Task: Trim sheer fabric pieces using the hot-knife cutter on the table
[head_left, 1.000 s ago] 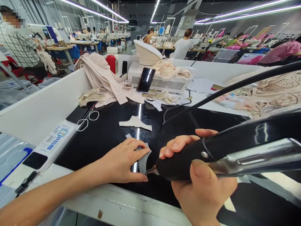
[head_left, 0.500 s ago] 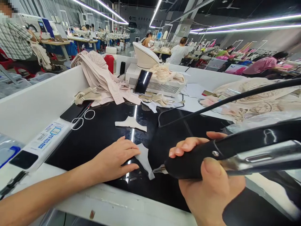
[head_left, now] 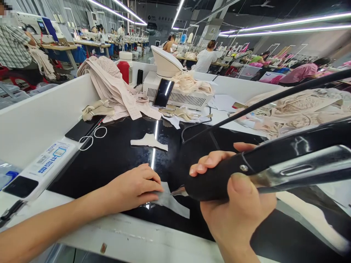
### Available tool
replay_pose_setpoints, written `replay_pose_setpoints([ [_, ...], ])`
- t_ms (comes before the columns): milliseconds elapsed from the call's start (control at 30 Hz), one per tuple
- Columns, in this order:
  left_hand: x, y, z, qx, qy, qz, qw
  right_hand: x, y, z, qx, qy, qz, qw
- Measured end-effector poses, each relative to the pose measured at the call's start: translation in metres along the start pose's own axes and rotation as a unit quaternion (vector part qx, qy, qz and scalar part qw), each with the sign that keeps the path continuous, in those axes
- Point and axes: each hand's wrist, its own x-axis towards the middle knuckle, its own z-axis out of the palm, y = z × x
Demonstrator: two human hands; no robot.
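Grey piece under left hand; pale piece, phone beyond.

A yellow triangle marks the pillar; box lettering is unclear.

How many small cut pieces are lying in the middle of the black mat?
2: the grey piece, partly under the left hand and close to the tip of the tool; the pale piece, farther ahead. More may be hidden under that hand.
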Motion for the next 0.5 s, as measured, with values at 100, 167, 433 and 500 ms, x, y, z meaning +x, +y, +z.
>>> replay_pose_setpoints([
  [100, 0.001, 0.001, -0.003, -0.016, -0.014, -0.015, 1.000, -0.010, 0.005, 0.003, 0.008, -0.029, 0.004, 1.000],
  [167, 0.000, 0.001, -0.004, -0.021, -0.015, -0.018, 1.000, -0.016, 0.007, 0.004, 0.016, -0.041, 0.008, 0.999],
  [433, 0.002, 0.001, -0.005, -0.022, -0.023, -0.017, 0.999, -0.024, 0.003, 0.004, 0.033, -0.055, 0.031, 0.997],
  [500, 0.002, 0.001, -0.005, -0.024, -0.023, -0.019, 0.999, -0.025, 0.002, 0.005, 0.032, -0.053, 0.028, 0.998],
])
